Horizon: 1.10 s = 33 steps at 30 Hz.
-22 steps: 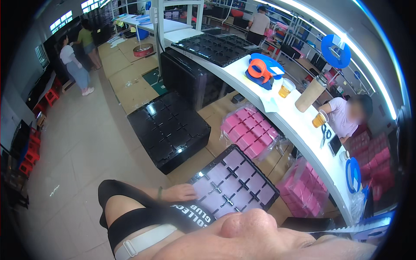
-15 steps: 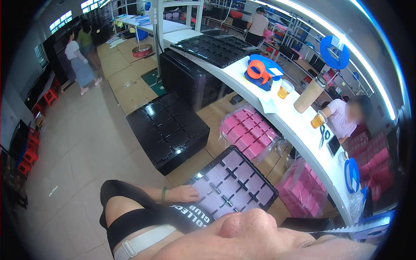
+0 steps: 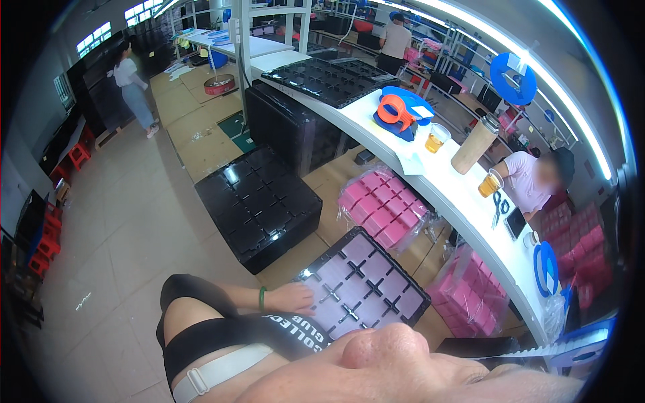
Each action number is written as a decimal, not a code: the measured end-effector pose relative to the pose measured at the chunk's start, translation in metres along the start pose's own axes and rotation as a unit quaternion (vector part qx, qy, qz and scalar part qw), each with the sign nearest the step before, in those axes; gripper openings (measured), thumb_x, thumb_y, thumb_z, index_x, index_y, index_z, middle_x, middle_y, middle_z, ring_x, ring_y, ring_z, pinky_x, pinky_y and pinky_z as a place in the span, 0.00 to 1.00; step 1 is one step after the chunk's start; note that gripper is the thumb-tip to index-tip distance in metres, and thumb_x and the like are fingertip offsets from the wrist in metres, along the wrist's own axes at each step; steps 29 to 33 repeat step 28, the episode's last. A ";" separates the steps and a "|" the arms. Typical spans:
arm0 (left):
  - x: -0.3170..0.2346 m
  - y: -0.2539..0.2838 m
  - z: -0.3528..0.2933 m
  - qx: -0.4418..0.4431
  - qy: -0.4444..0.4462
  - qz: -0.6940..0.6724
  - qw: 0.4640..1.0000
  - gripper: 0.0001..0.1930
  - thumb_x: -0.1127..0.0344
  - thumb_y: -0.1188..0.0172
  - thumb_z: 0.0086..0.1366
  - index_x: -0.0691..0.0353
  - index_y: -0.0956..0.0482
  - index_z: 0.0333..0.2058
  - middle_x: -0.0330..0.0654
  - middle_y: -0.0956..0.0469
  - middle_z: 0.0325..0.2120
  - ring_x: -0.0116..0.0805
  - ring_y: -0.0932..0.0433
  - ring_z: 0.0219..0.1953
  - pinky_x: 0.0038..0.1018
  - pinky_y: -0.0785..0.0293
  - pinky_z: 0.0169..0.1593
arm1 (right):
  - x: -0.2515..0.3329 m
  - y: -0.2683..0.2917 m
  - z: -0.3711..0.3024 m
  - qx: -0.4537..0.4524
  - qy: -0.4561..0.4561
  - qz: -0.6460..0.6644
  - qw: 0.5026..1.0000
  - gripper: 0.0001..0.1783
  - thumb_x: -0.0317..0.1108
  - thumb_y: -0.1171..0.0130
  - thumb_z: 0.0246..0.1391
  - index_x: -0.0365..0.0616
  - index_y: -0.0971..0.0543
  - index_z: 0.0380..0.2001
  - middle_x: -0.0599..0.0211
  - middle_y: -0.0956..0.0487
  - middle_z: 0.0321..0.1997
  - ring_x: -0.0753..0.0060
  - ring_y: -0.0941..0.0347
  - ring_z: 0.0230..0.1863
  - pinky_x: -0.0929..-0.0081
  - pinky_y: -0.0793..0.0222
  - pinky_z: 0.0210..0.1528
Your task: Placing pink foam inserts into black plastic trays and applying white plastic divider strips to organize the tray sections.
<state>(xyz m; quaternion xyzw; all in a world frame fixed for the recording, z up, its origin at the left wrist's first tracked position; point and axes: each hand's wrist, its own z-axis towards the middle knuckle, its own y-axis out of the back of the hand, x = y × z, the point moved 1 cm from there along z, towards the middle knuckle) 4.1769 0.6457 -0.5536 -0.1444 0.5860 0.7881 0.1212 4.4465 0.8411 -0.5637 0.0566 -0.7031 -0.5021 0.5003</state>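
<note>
A black tray [image 3: 424, 295] with pale lilac panels and black cross-shaped pieces lies tilted in front of me. My left hand [image 3: 293, 299], a green band at its wrist, is on the tray's left edge. Its fingers are closed over the rim and reach the lilac surface; the thumb cannot be made out. My right hand is not in view. Just beyond the tray stands a stack of black trays [image 3: 259, 201], and beside it sits a plastic-wrapped bundle of pink blocks [image 3: 384, 207].
A long white table [image 3: 430, 176] curves along the right, bearing cups of amber drink [image 3: 437, 138], a flask [image 3: 476, 144], scissors [image 3: 498, 208], a phone [image 3: 516, 223] and an orange tape dispenser [image 3: 396, 111]. A person [image 3: 527, 178] sits across it. Red stools [image 3: 47, 242] line the left.
My left hand has shifted slightly right along with my arm, still at the tray's edge. At the far left, a standing person in green is no longer visible; the one in white has moved slightly.
</note>
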 end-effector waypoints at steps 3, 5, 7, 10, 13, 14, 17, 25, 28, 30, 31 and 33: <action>0.002 -0.004 0.000 -0.014 -0.007 -0.013 1.000 0.15 0.53 0.41 0.65 0.58 0.26 0.28 0.42 0.29 0.29 0.41 0.28 0.34 0.35 0.34 0.38 | 0.012 0.011 0.006 0.047 -0.031 0.068 0.996 0.21 0.45 0.39 0.57 0.38 0.17 0.22 0.57 0.24 0.19 0.56 0.25 0.22 0.62 0.31 0.30; -0.001 0.000 0.008 -0.095 0.079 -0.026 0.992 0.15 0.54 0.42 0.66 0.58 0.26 0.27 0.43 0.29 0.28 0.42 0.28 0.33 0.36 0.33 0.37 | 0.010 0.010 0.010 0.083 -0.085 0.142 0.983 0.23 0.47 0.39 0.58 0.35 0.17 0.22 0.55 0.25 0.18 0.64 0.28 0.19 0.63 0.33 0.29; -0.004 -0.020 0.000 -0.074 0.067 -0.022 0.995 0.15 0.54 0.42 0.67 0.59 0.26 0.27 0.43 0.29 0.28 0.42 0.27 0.32 0.36 0.33 0.37 | 0.004 0.003 0.002 0.106 -0.072 0.131 0.983 0.23 0.46 0.39 0.59 0.35 0.18 0.21 0.57 0.26 0.16 0.68 0.31 0.18 0.65 0.35 0.27; -0.007 -0.012 0.005 -0.058 0.076 -0.014 0.995 0.16 0.53 0.43 0.67 0.59 0.26 0.26 0.44 0.29 0.27 0.44 0.27 0.31 0.37 0.31 0.35 | -0.012 0.000 0.015 0.128 -0.053 0.128 0.982 0.22 0.44 0.38 0.59 0.36 0.18 0.20 0.59 0.27 0.14 0.72 0.35 0.17 0.67 0.37 0.25; -0.009 -0.008 0.010 -0.097 0.177 -0.065 0.977 0.18 0.51 0.44 0.67 0.60 0.26 0.26 0.45 0.28 0.27 0.46 0.26 0.32 0.39 0.29 0.36 | -0.033 0.002 0.021 0.116 -0.071 0.151 0.979 0.21 0.43 0.38 0.59 0.36 0.19 0.20 0.61 0.28 0.15 0.74 0.36 0.17 0.69 0.38 0.25; -0.013 -0.009 0.007 -0.044 0.165 -0.067 0.983 0.18 0.51 0.44 0.67 0.60 0.26 0.26 0.46 0.28 0.28 0.47 0.25 0.33 0.39 0.29 0.37 | -0.040 0.001 0.020 0.108 -0.083 0.161 0.978 0.21 0.43 0.38 0.59 0.36 0.19 0.20 0.62 0.28 0.15 0.74 0.37 0.17 0.70 0.39 0.25; -0.012 -0.004 0.000 0.035 0.143 -0.069 0.987 0.19 0.51 0.43 0.67 0.62 0.26 0.27 0.47 0.28 0.27 0.49 0.25 0.33 0.39 0.28 0.36 | -0.060 0.007 0.018 0.067 -0.126 0.190 0.971 0.20 0.42 0.37 0.59 0.37 0.19 0.20 0.64 0.29 0.15 0.75 0.38 0.17 0.71 0.40 0.24; 0.020 0.015 -0.005 -0.133 0.284 -0.019 0.949 0.42 0.47 0.33 0.56 0.58 0.38 0.65 0.55 0.35 0.59 0.54 0.35 0.60 0.45 0.38 0.61 | -0.030 0.044 0.009 -0.176 -0.131 0.083 0.972 0.13 0.37 0.35 0.57 0.38 0.19 0.25 0.71 0.29 0.26 0.78 0.40 0.24 0.79 0.40 0.29; 0.050 -0.010 -0.013 -0.003 0.349 -0.159 0.924 0.50 0.43 0.30 0.53 0.59 0.44 0.68 0.55 0.34 0.58 0.55 0.36 0.62 0.39 0.40 0.65 | -0.024 0.039 0.005 -0.220 -0.102 0.113 0.964 0.10 0.35 0.35 0.56 0.38 0.18 0.33 0.68 0.26 0.36 0.76 0.36 0.29 0.78 0.38 0.32; 0.050 -0.010 -0.013 -0.003 0.349 -0.159 0.924 0.50 0.43 0.30 0.53 0.59 0.44 0.68 0.55 0.34 0.58 0.55 0.36 0.62 0.39 0.40 0.65 | -0.024 0.039 0.005 -0.220 -0.102 0.113 0.964 0.10 0.35 0.35 0.56 0.38 0.18 0.33 0.68 0.26 0.36 0.76 0.36 0.29 0.78 0.38 0.32; 0.050 -0.010 -0.013 -0.003 0.349 -0.159 0.924 0.50 0.43 0.30 0.53 0.59 0.44 0.68 0.55 0.34 0.58 0.55 0.36 0.62 0.39 0.40 0.65 | -0.024 0.039 0.005 -0.220 -0.102 0.113 0.964 0.10 0.35 0.35 0.56 0.38 0.18 0.33 0.68 0.26 0.36 0.76 0.36 0.29 0.78 0.38 0.32; 0.050 -0.010 -0.013 -0.003 0.349 -0.159 0.924 0.50 0.43 0.30 0.53 0.59 0.44 0.68 0.55 0.34 0.58 0.55 0.36 0.62 0.39 0.40 0.65 | -0.024 0.039 0.005 -0.220 -0.102 0.113 0.964 0.10 0.35 0.35 0.56 0.38 0.18 0.33 0.68 0.26 0.36 0.76 0.36 0.29 0.78 0.38 0.32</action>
